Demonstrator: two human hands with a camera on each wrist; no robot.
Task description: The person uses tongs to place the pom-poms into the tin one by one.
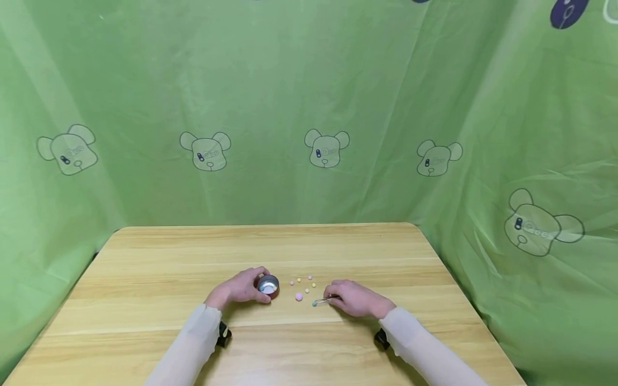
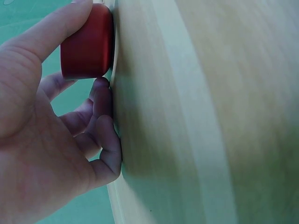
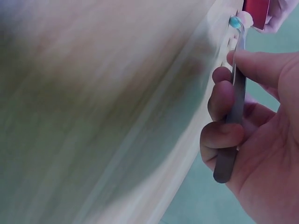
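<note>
In the head view, the left hand [image 1: 243, 287] is just left of the lower middle, and its grip is closed around a small red tin [image 2: 88, 46], with the thumb on one side and the fingers on the other. The tin stands upright on the tabletop [image 1: 314, 354], its open top facing up. To the right of the lower middle, the right hand [image 1: 356, 298] holds metal tweezers [image 3: 238, 100] between its thumb and fingers. The tips of the tweezers are at a teal ball [image 1: 315, 303]; whether they squeeze it, I cannot tell. Between the two hands lie a larger pink ball [image 1: 299, 296] and several smaller pink and yellow balls [image 1: 307, 291]. Green cloth [image 1: 270, 80] fills the upper part of the frame.
</note>
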